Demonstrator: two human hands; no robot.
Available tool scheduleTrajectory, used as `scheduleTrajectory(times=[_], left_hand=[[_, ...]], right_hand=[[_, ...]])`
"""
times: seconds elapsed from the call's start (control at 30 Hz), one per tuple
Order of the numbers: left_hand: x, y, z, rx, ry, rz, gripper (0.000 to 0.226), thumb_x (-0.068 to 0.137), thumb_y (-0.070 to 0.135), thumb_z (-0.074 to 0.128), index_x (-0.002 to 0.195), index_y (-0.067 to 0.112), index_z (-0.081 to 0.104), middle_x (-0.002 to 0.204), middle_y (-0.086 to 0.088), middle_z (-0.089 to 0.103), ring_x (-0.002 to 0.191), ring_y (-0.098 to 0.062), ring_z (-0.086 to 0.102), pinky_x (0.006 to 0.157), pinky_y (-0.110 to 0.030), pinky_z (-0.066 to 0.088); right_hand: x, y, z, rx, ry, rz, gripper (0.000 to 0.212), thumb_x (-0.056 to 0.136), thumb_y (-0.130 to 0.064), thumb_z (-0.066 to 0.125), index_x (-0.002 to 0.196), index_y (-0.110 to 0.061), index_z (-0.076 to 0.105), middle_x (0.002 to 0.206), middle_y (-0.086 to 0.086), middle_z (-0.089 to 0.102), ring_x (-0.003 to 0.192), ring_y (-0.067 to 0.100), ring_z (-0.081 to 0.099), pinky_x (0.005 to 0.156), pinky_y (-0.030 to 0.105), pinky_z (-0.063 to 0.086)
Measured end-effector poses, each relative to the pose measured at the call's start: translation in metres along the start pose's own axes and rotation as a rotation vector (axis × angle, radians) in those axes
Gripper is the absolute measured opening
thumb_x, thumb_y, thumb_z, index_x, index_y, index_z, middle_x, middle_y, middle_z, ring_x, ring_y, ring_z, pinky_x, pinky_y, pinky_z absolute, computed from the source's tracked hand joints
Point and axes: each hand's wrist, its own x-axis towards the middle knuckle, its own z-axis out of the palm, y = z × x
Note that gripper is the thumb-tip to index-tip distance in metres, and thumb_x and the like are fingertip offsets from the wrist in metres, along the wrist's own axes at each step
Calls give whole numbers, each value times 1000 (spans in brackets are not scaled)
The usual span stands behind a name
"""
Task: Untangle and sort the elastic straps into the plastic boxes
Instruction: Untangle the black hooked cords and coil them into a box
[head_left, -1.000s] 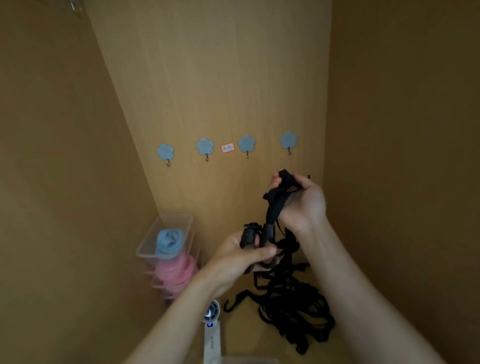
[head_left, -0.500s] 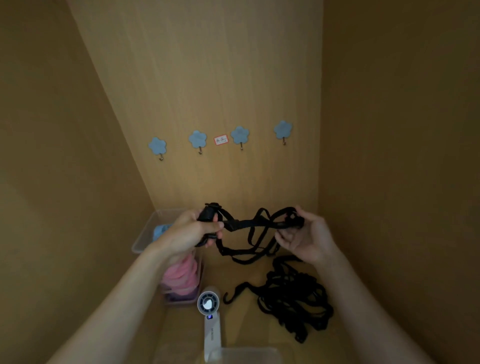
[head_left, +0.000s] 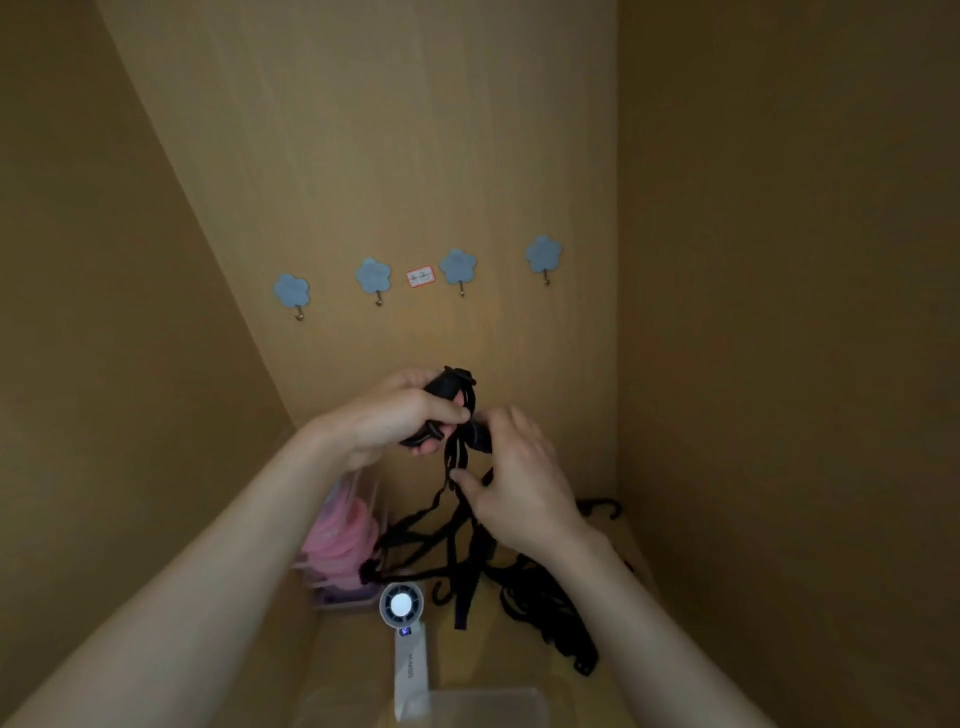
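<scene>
Head view: my left hand (head_left: 395, 415) has its fingers closed round the bunched black strap (head_left: 460, 382), above the pile (head_left: 540, 603). My right hand (head_left: 519, 488) pinches its hanging strands. Risk (loops trail into the pile): tugging could cinch knots or drag others up.

head-worn view, facing forward and down, close over hands (head_left: 467, 452)

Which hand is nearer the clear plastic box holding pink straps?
Left. The left hand grips black elastic straps just above the clear plastic box; the right hand pinches them farther right.
</scene>
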Motion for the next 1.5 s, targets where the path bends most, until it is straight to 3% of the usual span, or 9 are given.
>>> scheduleTrajectory(times=[0.1,0.17,0.4,0.63,0.77,0.9,1.1,1.3,1.5], left_hand=[[-5,-1,2,11,-54,-1,22,99,29,60,98,7,61,72,-9,56,45,-15,42,42,-24,29],[-9,-2,-3,30,-50,-5,37,102,40,52,100,5,63,71,-8,54,43,-14,40,41,-24,27],[-18,-19,-15,-127,-78,-11,34,103,37,49,97,7,65,61,-2,34,42,-15,30,47,-34,14],[-21,-18,-15,-424,-257,-43,27,100,29,43,97,5,55,68,-4,37,36,-7,32,36,-20,18],[-17,-11,-16,-468,-267,-43,29,95,28,52,99,1,61,66,-6,44,35,-5,36,32,-13,23],[-19,-23,-26,-326,-219,-68,37,93,26,58,112,-4,68,64,-5,50,40,-5,38,34,-13,29],[-38,-51,-19,-370,-142,-64,31,94,23,56,108,-3,65,69,-15,62,48,-15,54,42,-21,45],[-40,-60,-10,-616,-83,-1,13,100,17,48,100,6,54,65,-3,37,43,-10,32,38,-19,27],[-16,-52,18,-525,229,151,14,103,19,50,101,7,54,62,-1,53,45,-12,44,43,-22,33]], right_hand=[[5,7,11,211,-15,72,8,97,-25,61,94,-18,58,93,-9,52,79,6,54,68,27,50],[-1,11,11,461,-14,184,27,101,-24,57,75,-14,55,69,-8,52,57,5,48,56,23,39],[5,11,-23,1031,131,455,37,87,-26,75,66,-16,48,63,8,57,63,22,60,74,38,50],[14,5,-34,963,-95,269,39,76,-43,82,82,-16,55,102,-13,73,101,0,65,90,26,43],[16,-11,-19,1118,-219,169,20,89,-15,73,98,0,61,82,4,71,77,22,68,85,38,54],[18,0,-14,1140,-97,379,24,92,1,64,89,-14,46,54,-7,44,46,11,38,63,31,43],[27,10,-17,1220,-17,370,21,92,11,54,100,-8,53,54,-3,38,48,14,31,63,32,40],[30,12,-14,1462,-123,392,25,85,-4,58,108,-8,52,73,5,48,57,15,40,59,30,39],[20,-2,15,1189,-108,434,18,102,-15,54,106,1,61,77,12,66,62,20,59,54,28,47]])
